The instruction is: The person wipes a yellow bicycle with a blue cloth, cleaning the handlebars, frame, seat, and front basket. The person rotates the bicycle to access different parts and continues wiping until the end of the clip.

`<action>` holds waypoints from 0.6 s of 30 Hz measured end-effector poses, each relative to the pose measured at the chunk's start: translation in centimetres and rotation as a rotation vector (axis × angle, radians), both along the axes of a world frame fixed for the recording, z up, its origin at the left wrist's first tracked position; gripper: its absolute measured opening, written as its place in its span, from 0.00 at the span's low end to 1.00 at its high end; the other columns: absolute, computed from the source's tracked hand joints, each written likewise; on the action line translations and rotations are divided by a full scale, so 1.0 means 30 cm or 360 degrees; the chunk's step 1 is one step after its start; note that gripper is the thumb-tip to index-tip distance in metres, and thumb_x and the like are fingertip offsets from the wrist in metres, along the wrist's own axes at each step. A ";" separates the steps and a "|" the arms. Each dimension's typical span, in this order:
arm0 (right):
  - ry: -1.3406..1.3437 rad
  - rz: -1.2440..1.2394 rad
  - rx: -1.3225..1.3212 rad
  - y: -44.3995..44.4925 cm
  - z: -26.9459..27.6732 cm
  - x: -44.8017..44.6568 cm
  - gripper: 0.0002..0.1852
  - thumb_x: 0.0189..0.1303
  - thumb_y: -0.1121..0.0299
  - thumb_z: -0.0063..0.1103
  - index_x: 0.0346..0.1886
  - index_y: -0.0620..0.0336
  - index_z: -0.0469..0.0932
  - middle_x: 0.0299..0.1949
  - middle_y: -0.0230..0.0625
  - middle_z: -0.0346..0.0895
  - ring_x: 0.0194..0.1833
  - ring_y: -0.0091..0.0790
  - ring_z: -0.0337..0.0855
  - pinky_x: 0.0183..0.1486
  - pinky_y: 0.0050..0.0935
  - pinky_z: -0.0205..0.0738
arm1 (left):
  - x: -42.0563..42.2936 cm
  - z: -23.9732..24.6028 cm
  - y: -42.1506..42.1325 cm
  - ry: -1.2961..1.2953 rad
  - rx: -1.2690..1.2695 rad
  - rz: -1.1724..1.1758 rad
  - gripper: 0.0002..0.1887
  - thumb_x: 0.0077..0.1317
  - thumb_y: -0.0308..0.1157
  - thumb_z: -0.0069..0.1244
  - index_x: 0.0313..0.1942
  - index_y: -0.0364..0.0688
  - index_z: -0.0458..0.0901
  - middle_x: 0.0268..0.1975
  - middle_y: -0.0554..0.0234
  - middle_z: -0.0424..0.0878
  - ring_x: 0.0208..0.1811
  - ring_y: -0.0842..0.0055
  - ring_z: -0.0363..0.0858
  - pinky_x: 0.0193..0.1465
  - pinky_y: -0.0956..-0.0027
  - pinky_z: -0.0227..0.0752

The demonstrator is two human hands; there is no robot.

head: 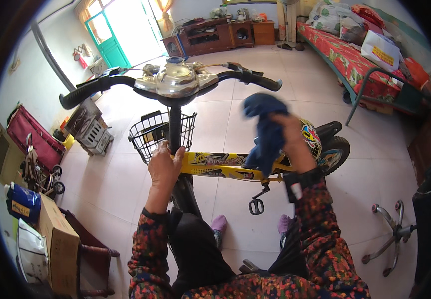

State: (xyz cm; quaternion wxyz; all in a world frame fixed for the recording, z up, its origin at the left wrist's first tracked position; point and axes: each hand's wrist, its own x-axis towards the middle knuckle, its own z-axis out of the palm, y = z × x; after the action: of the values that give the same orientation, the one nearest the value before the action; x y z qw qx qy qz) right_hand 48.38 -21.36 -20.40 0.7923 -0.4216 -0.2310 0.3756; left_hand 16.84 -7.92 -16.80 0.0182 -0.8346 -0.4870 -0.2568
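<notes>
A small yellow bicycle (223, 160) stands crosswise before me, its front end to the left. My left hand (165, 166) is closed round the front of the yellow frame, just beside the black steering column (175, 127). Over the frame's rear part my right hand (293, 138) grips a crumpled dark blue cloth (266, 130), which is blurred and hangs down towards the crank. Partly hidden behind that hand is a patterned seat (310, 136). The black handlebar with its silvery plastic cover (178, 80) is above, and a black wire basket (144, 144) sits at the front.
A pedal (256, 206) juts towards my feet. At right are a bed (350, 59) and a chair's wheeled base (396, 231). At left stand a metal stove (92, 132), a folded stroller (37, 168) and a cardboard box (60, 243). A wooden cabinet (208, 37) lines the far wall.
</notes>
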 end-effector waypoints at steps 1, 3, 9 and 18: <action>0.0116 -0.0145 0.0122 -0.045 -0.012 0.074 0.11 0.54 0.70 0.67 0.39 0.66 0.83 0.32 0.37 0.84 0.30 0.32 0.85 0.37 0.30 0.82 | -0.017 -0.033 0.037 0.0019 0.0131 0.0028 0.30 0.63 0.50 0.57 0.53 0.32 0.77 0.46 0.46 0.84 0.46 0.57 0.84 0.48 0.60 0.77; 0.0363 -0.0365 0.0199 -0.121 -0.056 0.204 0.09 0.55 0.71 0.68 0.36 0.66 0.82 0.30 0.37 0.84 0.27 0.33 0.86 0.35 0.29 0.82 | -0.067 -0.100 0.107 0.0085 0.0120 0.0088 0.32 0.61 0.50 0.57 0.56 0.33 0.75 0.50 0.45 0.82 0.49 0.54 0.83 0.50 0.57 0.77; -0.0079 -0.0961 -0.0397 -0.235 -0.272 0.393 0.22 0.54 0.61 0.71 0.48 0.67 0.81 0.42 0.36 0.84 0.37 0.30 0.84 0.45 0.29 0.79 | -0.244 -0.190 0.234 0.0210 0.0282 0.0335 0.37 0.56 0.44 0.63 0.60 0.33 0.68 0.63 0.44 0.69 0.65 0.54 0.69 0.60 0.55 0.68; 0.0232 -0.0562 -0.0367 -0.239 -0.395 0.445 0.23 0.64 0.51 0.58 0.53 0.60 0.80 0.47 0.35 0.83 0.46 0.32 0.84 0.51 0.31 0.78 | -0.310 0.075 0.438 0.0039 0.0437 -0.0114 0.33 0.55 0.54 0.64 0.46 0.36 0.70 0.67 0.37 0.66 0.66 0.50 0.68 0.65 0.50 0.61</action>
State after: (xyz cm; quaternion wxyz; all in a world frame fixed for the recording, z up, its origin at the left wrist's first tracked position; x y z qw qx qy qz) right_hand 61.72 -28.53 -32.25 0.8069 -0.5152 -0.0511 0.2844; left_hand 7.56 5.23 -14.54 0.1291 -0.8441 -0.4170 -0.3114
